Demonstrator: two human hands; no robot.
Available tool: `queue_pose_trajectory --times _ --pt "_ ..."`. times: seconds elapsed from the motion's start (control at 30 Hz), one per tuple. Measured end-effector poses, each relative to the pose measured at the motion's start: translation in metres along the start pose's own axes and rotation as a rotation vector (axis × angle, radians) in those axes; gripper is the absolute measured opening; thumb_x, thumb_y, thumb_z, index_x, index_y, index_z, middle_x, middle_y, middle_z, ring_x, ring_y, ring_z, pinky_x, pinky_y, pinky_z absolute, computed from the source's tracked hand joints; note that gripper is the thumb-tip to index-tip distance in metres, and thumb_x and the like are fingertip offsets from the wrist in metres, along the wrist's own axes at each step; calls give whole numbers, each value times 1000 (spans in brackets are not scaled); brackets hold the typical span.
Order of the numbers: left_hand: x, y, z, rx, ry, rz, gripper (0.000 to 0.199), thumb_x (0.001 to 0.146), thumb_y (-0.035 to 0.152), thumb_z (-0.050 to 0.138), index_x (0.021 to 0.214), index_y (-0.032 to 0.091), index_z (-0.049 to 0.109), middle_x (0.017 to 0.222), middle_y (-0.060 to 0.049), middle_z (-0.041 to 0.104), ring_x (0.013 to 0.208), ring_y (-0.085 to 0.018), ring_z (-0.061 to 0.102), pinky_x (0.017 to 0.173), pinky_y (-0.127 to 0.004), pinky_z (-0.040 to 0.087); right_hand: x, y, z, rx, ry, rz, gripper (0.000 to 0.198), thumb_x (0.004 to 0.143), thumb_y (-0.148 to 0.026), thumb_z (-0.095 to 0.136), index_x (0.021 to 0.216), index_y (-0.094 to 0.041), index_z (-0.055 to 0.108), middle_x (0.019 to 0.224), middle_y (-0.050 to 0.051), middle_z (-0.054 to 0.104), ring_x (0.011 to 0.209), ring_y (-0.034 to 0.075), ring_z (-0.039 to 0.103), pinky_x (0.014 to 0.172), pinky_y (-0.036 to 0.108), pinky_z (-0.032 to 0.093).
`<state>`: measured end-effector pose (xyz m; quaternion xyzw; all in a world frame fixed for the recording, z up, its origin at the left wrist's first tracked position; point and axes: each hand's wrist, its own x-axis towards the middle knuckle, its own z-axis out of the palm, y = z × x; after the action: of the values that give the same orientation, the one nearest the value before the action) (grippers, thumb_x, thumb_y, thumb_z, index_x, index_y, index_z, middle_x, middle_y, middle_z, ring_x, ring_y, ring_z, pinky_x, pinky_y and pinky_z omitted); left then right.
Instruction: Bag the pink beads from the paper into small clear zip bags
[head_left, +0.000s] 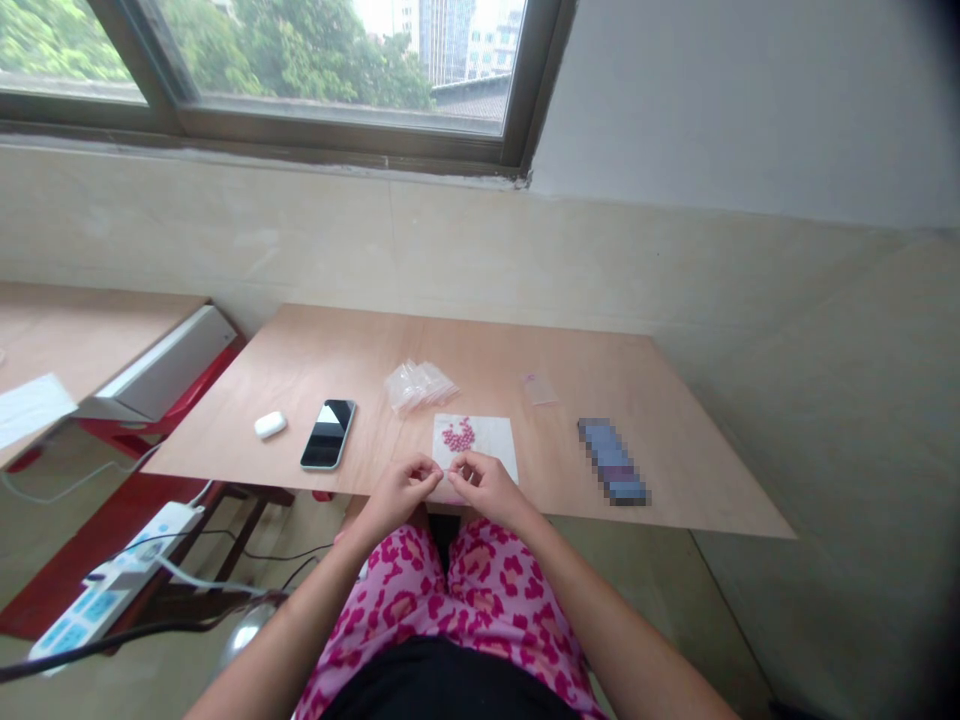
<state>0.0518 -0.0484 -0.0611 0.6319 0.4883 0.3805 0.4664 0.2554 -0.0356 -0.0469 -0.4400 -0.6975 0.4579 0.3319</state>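
My left hand (409,488) and my right hand (484,487) come together at the table's front edge, over the near part of a white sheet (491,435). On both hands thumb and forefinger are pinched, the fingertips almost meeting. Whatever lies between them is too small to make out. Just beyond my fingertips, a cluster of small pink beads (459,435) is spread on the sheet. Behind it lies a pile of clear plastic bags (420,386), and a single clear bag (540,389) rests farther right.
Left of the sheet are a phone (328,435) and a white earbud case (271,425). A pixelated phone-shaped object (613,461) lies to the right. Below left, a power strip (120,575) with cables rests on a red bench (37,590). A window (337,60) is ahead.
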Motion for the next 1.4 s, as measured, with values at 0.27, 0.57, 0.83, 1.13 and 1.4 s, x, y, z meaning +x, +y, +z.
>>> queue_pose_trajectory --times 0.27,0.57,0.83,1.13,1.4 --pt "3 1 1 -42 42 -40 27 88 45 70 87 18 74 84 -5 73 78 -20 65 71 -29 49 2 0 -2 5 67 -11 16 90 -32 62 82 -19 63 75 0 61 62 13 52 58 24 41" --pt "0 8 -4 -21 33 -28 28 91 45 68 88 17 73 86 -6 72 80 -20 65 74 -30 49 0 1 -3 47 58 18 15 90 -33 61 85 -19 62 73 -2 58 60 13 49 56 23 38" --pt "-5 7 0 -6 -28 21 25 93 41 65 89 18 72 87 -5 71 80 -19 64 75 -30 49 -2 -2 2 -51 51 -80 12 91 -28 63 85 -19 67 82 1 66 73 16 59 67 25 43" --pt "-3 10 4 5 -7 9 19 91 34 63 86 16 67 84 -4 68 78 -19 63 75 -30 49 -1 2 4 -36 45 -57 11 90 -25 65 83 -17 68 81 2 67 73 16 59 66 25 42" --pt "-1 18 -5 1 -52 37 28 95 43 64 87 17 71 85 -5 70 79 -19 63 74 -29 47 1 -2 -3 -20 53 -31 15 91 -28 66 82 -17 69 78 1 66 68 14 56 62 25 40"
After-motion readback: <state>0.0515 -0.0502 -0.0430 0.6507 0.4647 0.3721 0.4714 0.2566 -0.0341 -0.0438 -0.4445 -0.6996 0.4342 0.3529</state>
